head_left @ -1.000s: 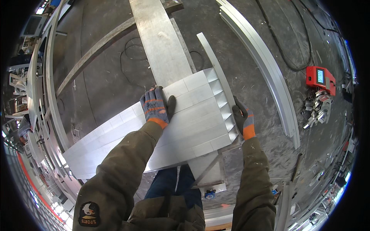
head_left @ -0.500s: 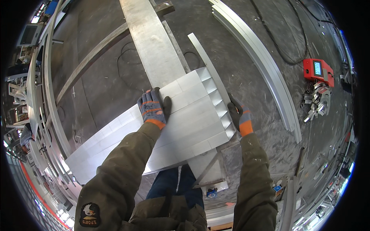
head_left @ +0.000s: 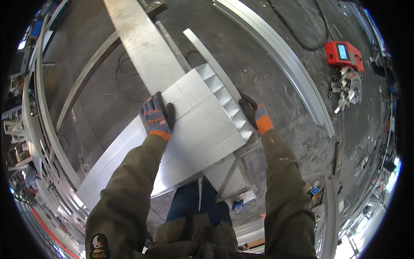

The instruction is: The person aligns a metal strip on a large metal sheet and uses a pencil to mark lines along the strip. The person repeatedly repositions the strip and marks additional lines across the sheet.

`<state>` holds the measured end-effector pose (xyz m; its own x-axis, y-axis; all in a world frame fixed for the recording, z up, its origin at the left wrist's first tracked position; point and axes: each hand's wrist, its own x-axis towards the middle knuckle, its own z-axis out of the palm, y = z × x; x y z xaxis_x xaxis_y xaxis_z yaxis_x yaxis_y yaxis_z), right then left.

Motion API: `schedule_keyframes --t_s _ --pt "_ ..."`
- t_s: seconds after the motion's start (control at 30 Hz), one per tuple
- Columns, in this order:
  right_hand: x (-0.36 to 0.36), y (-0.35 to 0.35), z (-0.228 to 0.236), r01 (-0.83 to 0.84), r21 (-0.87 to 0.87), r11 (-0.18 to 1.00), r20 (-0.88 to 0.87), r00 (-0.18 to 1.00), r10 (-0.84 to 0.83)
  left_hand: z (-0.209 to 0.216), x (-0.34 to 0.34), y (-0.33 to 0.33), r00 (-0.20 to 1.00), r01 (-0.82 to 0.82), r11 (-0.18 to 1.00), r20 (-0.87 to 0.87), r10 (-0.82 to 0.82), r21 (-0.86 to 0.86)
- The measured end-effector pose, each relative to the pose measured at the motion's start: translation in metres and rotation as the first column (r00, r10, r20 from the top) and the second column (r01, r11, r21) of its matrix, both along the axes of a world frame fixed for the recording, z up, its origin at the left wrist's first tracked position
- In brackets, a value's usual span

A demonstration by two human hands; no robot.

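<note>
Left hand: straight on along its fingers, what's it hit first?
Likely the wide metal plank, just past the fingertips of the left hand. The plank looks lower than the glove, so the hand may pass over it; depth is unclear from this view.

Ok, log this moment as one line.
left hand: resting on silvery profiles | right hand: at near end of metal strip | strip: alongside profiles' open ends | red device: off to right
</note>
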<state>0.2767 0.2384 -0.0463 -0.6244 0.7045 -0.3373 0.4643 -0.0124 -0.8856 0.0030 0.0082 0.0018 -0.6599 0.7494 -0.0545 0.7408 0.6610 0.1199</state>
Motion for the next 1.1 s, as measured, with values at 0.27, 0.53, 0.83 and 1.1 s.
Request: schedule_keyframes --t_s 0.27,0.53,0.83,1.1 --pt "-0.002 0.009 0.012 0.082 -0.194 0.978 0.011 0.997 -0.081 -0.005 -0.001 -0.002 0.999 0.033 0.99 -0.017 -0.031 0.136" --pt "-0.008 0.0 0.008 0.003 -0.011 1.0 0.018 1.0 -0.003 -0.003 -0.002 -0.001 1.0 -0.001 0.996 -0.018 0.002 0.084" --pt "-0.006 -0.002 -0.004 0.039 -0.034 0.999 -0.034 0.999 -0.04 0.0 -0.002 -0.004 0.999 0.028 0.994 0.014 -0.03 0.104" --pt "-0.002 0.001 -0.005 0.041 -0.114 0.993 -0.046 0.998 -0.046 0.028 0.111 -0.038 0.913 0.382 0.923 0.176 -0.369 -0.044"
